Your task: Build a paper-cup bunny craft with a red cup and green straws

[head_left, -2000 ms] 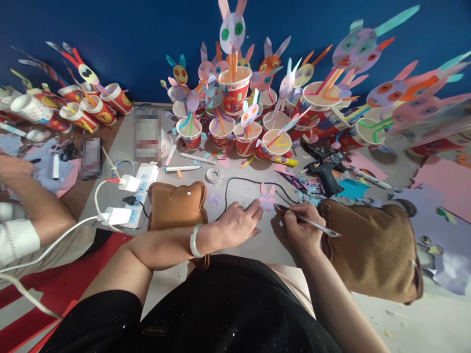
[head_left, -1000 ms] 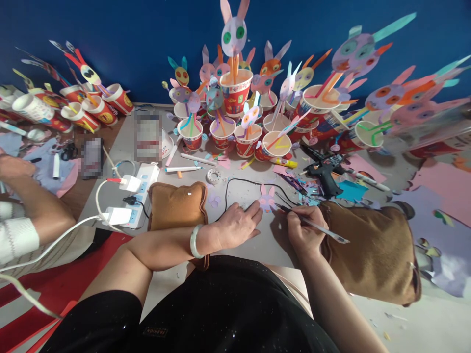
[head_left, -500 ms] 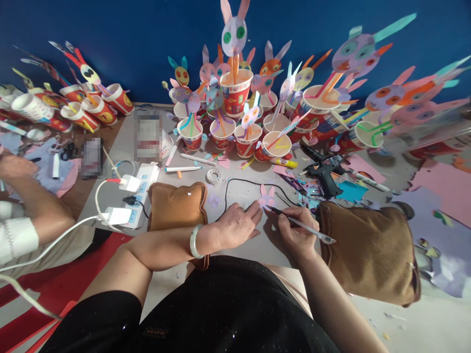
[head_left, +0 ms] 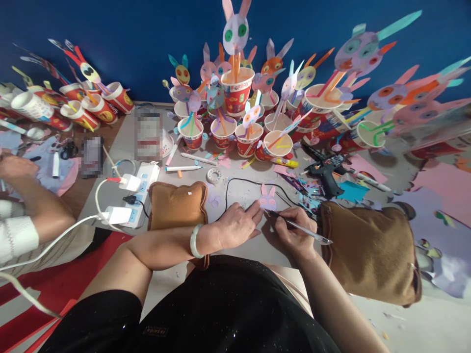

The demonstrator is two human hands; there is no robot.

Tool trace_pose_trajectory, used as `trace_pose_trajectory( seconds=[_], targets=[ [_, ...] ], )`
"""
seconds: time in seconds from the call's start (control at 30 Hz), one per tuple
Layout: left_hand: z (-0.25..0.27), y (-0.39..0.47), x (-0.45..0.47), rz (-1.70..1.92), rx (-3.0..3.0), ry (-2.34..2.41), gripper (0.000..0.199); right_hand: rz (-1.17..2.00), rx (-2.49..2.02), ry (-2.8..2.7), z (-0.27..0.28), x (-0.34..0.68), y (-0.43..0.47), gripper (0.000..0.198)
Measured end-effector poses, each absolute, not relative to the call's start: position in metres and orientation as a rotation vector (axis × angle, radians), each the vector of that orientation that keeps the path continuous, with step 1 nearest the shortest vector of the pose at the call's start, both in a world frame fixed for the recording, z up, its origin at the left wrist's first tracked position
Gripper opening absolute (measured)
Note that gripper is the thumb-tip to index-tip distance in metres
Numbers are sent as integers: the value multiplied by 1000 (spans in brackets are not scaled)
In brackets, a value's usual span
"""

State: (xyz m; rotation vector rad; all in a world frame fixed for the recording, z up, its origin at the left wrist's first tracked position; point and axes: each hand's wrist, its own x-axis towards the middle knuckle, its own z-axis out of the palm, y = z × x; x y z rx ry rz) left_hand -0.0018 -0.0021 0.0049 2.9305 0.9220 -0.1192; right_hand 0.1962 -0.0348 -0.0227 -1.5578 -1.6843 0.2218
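On the grey table lies a small purple paper rabbit head (head_left: pixel 268 198) with pink ears. My left hand (head_left: pixel 238 225) rests flat beside it, its fingers stretched out and the fingertips at the paper's left edge. A pen (head_left: pixel 308 232) with a clear barrel is gripped in my right hand (head_left: pixel 296 230), its dark tip at the lower edge of the rabbit head. A thin black cable (head_left: pixel 253 179) curves behind the paper. Whether the tip has left a mark there is too small to tell.
Red paper cups (head_left: pixel 248 139) bearing paper animal heads crowd the back. A black glue gun (head_left: pixel 327 179) and paper scraps lie right. Brown cushions (head_left: pixel 368 250) flank my arms. A power strip (head_left: pixel 143 196) stands left, near another person's arm (head_left: pixel 40 196).
The pen tip and my right hand have shifted very slightly along the rabbit head's lower edge. My left hand stays in place.
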Motion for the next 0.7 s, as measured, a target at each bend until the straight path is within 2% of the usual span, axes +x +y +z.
trace_pose_trajectory(
  seconds=[0.2,0.7],
  targets=[
    [4,-2,-2,-124,2931,919,57,259,-1618,-1687,-22,197,-35,5],
    [2,-2,-1,-64,2949,936,59,114,-1580,-1679,-25,197,-31,10]
  ],
)
